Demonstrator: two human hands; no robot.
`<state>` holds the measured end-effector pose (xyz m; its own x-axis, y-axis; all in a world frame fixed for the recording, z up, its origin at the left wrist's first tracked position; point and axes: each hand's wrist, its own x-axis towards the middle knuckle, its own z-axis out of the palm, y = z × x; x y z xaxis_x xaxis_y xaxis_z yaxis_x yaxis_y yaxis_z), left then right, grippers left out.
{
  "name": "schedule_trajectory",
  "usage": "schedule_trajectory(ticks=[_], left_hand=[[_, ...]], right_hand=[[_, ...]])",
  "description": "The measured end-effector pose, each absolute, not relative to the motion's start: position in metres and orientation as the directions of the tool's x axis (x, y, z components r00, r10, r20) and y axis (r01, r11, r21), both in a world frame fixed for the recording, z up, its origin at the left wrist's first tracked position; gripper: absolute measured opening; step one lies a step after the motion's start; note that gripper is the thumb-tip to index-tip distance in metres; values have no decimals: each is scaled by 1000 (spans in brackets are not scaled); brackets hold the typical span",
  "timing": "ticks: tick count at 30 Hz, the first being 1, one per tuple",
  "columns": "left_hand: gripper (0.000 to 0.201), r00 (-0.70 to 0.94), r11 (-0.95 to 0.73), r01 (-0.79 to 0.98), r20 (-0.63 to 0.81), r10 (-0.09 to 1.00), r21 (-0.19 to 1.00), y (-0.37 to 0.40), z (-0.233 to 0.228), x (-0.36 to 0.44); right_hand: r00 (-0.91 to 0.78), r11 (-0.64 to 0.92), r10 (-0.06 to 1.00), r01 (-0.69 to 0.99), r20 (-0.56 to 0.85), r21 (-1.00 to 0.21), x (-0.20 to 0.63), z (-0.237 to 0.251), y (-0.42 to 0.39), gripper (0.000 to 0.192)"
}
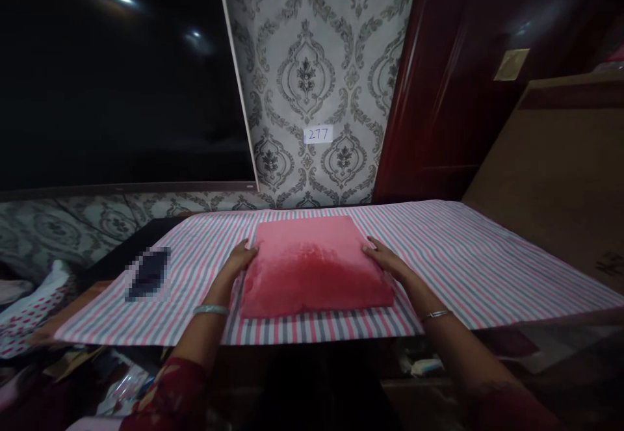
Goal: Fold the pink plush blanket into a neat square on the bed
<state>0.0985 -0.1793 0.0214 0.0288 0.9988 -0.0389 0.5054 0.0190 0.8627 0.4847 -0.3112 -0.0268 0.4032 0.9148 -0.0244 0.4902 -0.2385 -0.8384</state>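
A thick, plush pink-red blanket (316,265), folded into a neat rectangle, lies on a pink, grey and white striped cloth (463,262). My left hand (240,259) grips its left edge, the thumb against the top and the fingers along the side. At the opposite edge, my right hand (387,259) grips it in the same way. The lower fingers of both hands are partly hidden. A soft, darker patch of pile runs across the blanket's middle and front.
A blurred-out dark rectangle (149,275) lies on the cloth at left. Behind stand a large black screen (121,86) and a patterned wall with a paper label (318,134) reading 277. A big cardboard panel (560,171) leans at right. Clutter sits below the table's front edge.
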Motion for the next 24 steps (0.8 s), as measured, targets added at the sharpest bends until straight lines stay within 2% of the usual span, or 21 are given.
schedule_trajectory(ticks=[3, 6, 10, 12, 14, 18, 24], left_hand=[[71, 49, -91, 645, 79, 996, 759, -173, 43, 129], [64, 157, -219, 725, 153, 976, 653, -167, 57, 173], [64, 241, -286, 925, 195, 951, 249, -159, 51, 211], [66, 239, -260, 957, 158, 958, 130, -154, 34, 212], [66, 245, -258, 961, 127, 961, 97, -150, 13, 206], [66, 271, -288, 953, 164, 948, 91, -144, -17, 196], [67, 278, -295, 950, 153, 948, 104, -139, -17, 197]], right_hand=[[414, -255, 899, 762, 145, -595, 471, -1, -281, 60], [316, -179, 922, 859, 223, -479, 441, 21, -247, 56], [288, -207, 933, 919, 215, -336, 412, 23, -221, 56], [284, -223, 939, 932, 194, -286, 409, 10, -219, 55], [285, -236, 941, 939, 185, -249, 412, -7, -221, 55], [270, -223, 938, 950, 218, -216, 421, -30, -223, 56], [264, -210, 936, 950, 232, -233, 423, -33, -220, 58]])
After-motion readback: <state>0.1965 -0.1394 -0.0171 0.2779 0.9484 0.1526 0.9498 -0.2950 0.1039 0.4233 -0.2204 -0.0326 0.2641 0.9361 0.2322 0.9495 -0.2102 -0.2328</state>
